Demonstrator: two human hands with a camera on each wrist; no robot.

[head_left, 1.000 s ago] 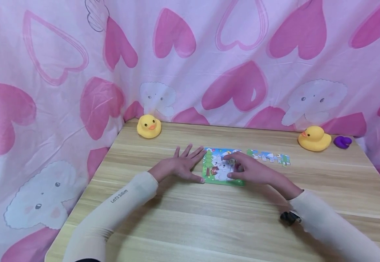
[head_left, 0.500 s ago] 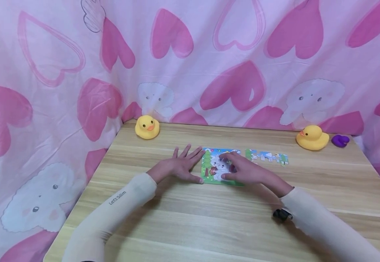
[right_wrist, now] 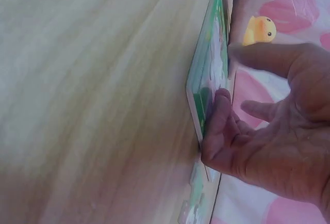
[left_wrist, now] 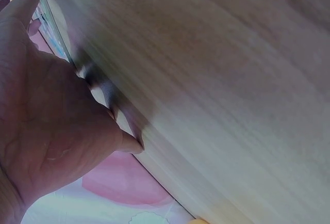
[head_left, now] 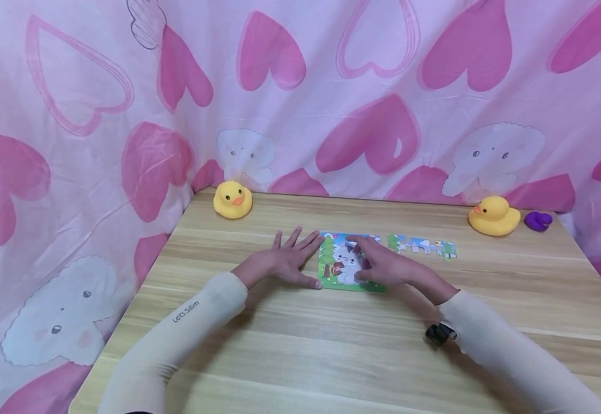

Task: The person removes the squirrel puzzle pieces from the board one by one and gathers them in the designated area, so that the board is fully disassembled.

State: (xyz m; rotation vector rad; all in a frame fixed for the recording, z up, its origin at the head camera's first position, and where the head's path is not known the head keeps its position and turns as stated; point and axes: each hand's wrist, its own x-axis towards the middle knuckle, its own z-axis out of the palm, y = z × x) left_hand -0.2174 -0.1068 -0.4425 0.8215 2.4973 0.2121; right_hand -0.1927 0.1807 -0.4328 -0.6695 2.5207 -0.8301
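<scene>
A jigsaw board (head_left: 345, 269) with white cartoon animals and green trees lies flat on the wooden table. My left hand (head_left: 292, 263), fingers spread, rests on the table at the board's left side, its thumb and a fingertip at the edge. Over the board's right part is my right hand (head_left: 390, 265), thumb and index finger apart. In the right wrist view, bent fingers (right_wrist: 219, 131) of that hand touch the board's surface, and no piece shows between them and the thumb. The hand hides the board's right side. Loose jigsaw pieces (head_left: 424, 246) lie just right of the board.
A yellow rubber duck (head_left: 233, 200) sits at the table's back left corner. Another yellow duck (head_left: 494, 217) and a small purple duck (head_left: 538, 221) stand at the back right. A pink heart-patterned curtain (head_left: 300, 115) hangs behind and left of the table (head_left: 300, 356).
My right hand first shifts a little left over the board, then its thumb moves slightly right and up. The left hand stays put at the board's left side.
</scene>
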